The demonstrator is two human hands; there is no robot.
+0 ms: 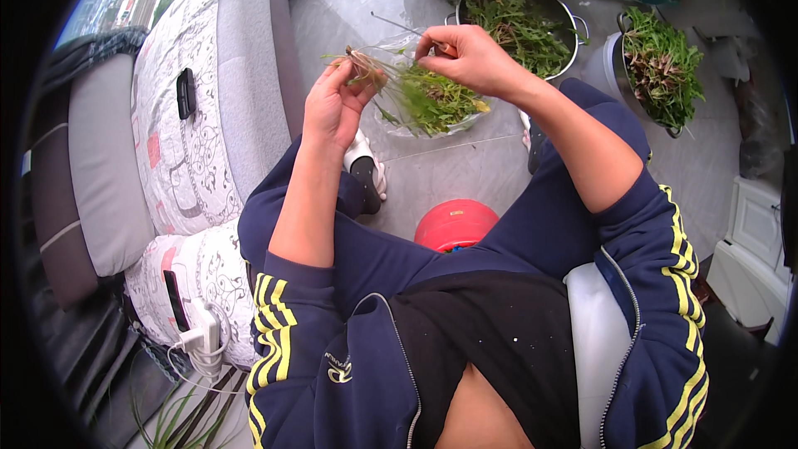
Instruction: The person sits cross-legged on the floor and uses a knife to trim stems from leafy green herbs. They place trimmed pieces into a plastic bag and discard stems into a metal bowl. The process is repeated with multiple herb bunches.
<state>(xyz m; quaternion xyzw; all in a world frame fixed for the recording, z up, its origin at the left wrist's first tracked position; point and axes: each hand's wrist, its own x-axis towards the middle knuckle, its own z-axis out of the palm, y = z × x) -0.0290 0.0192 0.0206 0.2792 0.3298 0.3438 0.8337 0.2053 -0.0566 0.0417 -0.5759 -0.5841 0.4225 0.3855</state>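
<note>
My left hand (341,96) pinches a leafy green plant (368,68) near its pale stems and dark root end; its leaves hang blurred to the right. In my right hand (467,57) is a thin metal tool (399,25) with an orange-brown handle, its shaft pointing to the upper left. Whether it is a knife or a pick I cannot tell. Below both hands, a clear plastic bag (399,128) lies on the floor with loose greens (449,100) and some yellowed leaves on it.
A metal pot (570,19) of greens stands beyond my right hand. Farther right is another container (623,72) heaped with greens. A red plastic stool or bucket (455,221) is between my legs. The sofa (249,75) runs along the left, with a black phone-like object (186,93) on it.
</note>
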